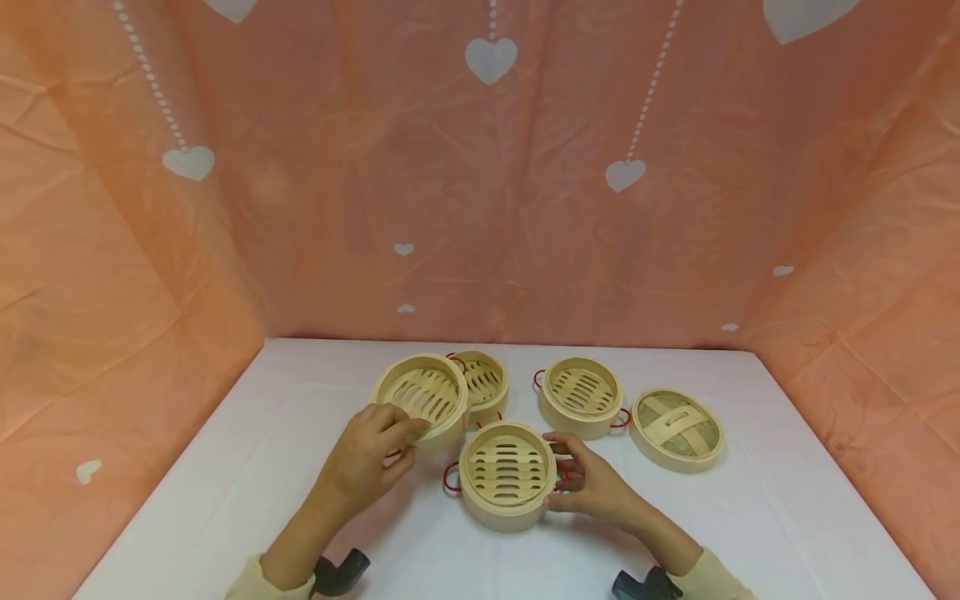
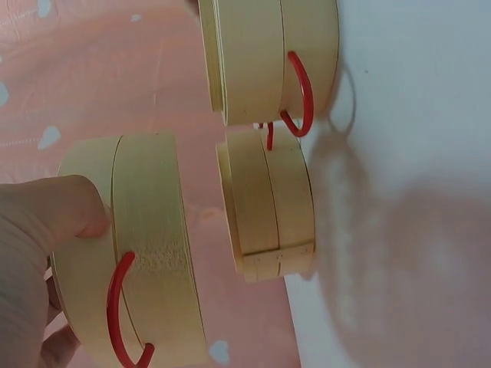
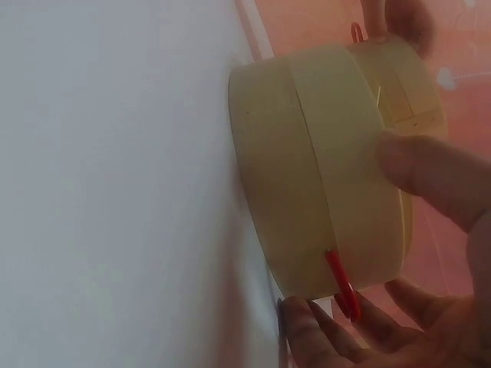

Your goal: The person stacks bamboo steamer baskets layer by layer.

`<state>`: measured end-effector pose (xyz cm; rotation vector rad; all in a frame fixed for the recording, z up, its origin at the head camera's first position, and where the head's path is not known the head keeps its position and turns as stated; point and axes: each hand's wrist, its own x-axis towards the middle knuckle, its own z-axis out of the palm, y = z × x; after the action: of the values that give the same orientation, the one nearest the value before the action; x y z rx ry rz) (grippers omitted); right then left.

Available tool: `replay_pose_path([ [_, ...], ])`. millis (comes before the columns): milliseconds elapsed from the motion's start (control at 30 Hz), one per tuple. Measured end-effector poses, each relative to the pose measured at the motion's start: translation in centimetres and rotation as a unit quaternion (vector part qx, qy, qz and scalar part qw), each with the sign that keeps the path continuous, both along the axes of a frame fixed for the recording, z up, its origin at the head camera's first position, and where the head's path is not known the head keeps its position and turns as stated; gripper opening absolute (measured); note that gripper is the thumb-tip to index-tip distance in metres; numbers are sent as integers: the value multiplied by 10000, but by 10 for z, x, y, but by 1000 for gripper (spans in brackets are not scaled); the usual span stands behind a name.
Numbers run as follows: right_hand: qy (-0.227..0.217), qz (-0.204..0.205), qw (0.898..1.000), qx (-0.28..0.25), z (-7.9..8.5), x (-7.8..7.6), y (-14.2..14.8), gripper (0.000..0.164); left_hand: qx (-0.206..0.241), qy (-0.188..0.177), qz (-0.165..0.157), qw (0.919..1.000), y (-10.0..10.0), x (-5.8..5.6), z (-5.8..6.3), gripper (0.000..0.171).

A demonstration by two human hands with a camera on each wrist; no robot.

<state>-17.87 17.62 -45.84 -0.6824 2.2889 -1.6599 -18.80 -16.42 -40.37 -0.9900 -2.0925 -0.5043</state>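
My left hand [image 1: 371,450] grips a round bamboo steamer basket [image 1: 450,432] by its near rim, thumb against the side wall. In the left wrist view this basket [image 2: 149,222] is raised off the table and tilted, a red handle hanging at its side. My right hand [image 1: 592,485] holds a second steamer basket [image 1: 504,521] by its right side, thumb and fingers spread around the red handle there. That basket [image 3: 307,153] stands on the table, slatted floor facing up. Behind the raised basket is a third steamer basket [image 1: 491,410], partly hidden.
Another steamer basket [image 1: 573,423] with red handles stands at the back right. Beside it lies a woven bamboo lid [image 1: 678,450] with a small top grip. A white cloth covers the table [image 1: 780,517]; an orange curtain [image 1: 487,208] with white hearts encloses it.
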Motion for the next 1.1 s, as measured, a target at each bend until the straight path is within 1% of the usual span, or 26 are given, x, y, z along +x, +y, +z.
replay_pose_path([
  [100,-37,29,10000,-10,-1,1,0,81,-2,-13,-38,10000,2,4,-1,40],
  [200,-79,27,10000,-15,-2,2,0,81,-33,-118,-89,9999,5,7,-1,39],
  [400,-23,16,10000,23,-3,2,1,82,-18,-133,-419,9990,12,7,-2,40],
  [700,-106,-16,9999,93,-1,2,1,82,-274,-25,-796,9964,29,12,-7,42],
  [867,-115,-60,9998,150,3,1,1,83,-327,-39,-825,9960,37,15,-6,43],
  [1100,-135,-38,9998,144,3,0,3,83,-405,-236,-822,9955,44,19,-7,40],
])
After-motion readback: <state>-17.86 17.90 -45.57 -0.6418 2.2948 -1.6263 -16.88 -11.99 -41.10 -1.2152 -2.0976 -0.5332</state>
